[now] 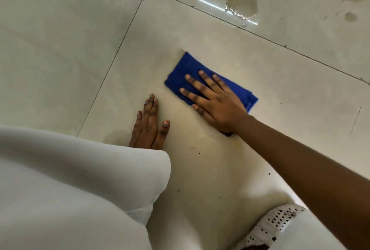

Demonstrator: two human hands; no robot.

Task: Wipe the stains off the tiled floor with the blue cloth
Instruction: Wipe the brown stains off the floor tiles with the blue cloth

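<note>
your right hand (217,104) lies flat, fingers spread, pressing the blue cloth (192,69) onto the tiled floor (60,49); your left hand (149,127) rests open just beside it, stains (242,2) perhaps wet beyond.

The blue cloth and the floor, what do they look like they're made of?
Blue cloth: looks like soft woven or microfibre fabric, matte, folded flat under the right hand; its exact fibre cannot be told. Tiled floor: likely glazed ceramic or porcelain tiles, pale and glossy, judging by the mirrored light streak and dark grout lines.
</note>
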